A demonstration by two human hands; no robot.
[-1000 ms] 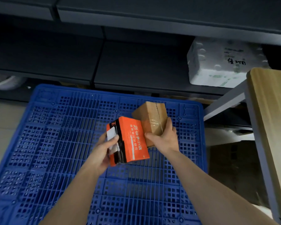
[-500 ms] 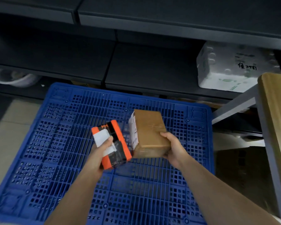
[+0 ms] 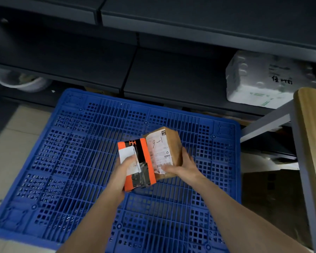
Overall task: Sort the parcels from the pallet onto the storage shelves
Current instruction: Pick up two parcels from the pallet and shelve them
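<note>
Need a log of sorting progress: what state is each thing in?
orange box: held by left hand, lifted over pallet.
brown box: held by right hand, label "9-1" facing up, right beside the orange box.
foam box: resting on shelf.

Brown parcel (image 3: 174, 141) label: handwritten "9-1", fine print illegible. Orange box (image 3: 147, 161): "HH" logo. Foam box (image 3: 259, 79) scrawl unreadable.
</note>
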